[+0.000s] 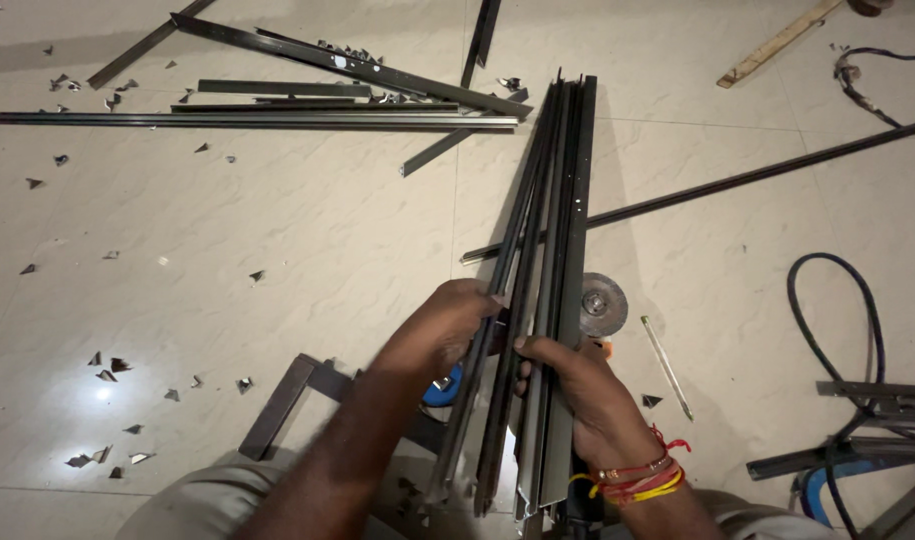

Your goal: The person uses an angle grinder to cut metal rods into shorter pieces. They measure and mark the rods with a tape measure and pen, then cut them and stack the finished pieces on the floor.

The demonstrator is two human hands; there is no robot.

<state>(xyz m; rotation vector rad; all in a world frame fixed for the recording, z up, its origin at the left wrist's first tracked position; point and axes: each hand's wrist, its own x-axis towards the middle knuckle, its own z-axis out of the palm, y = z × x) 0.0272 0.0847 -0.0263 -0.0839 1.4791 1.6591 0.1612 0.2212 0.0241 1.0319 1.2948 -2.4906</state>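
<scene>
Both hands grip a bundle of metal strips (542,290) — long axis running near to far. Left hand (447,325) fingers curl round the left strips; right hand (577,385) clamps the right side.

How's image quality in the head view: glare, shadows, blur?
Head view: a bright glare spot on the glossy floor tiles at lower left; the bundle of metal strips casts a soft shadow to its left; the left hand looks slightly motion-blurred, the right hand sharper; corners dim.
</scene>
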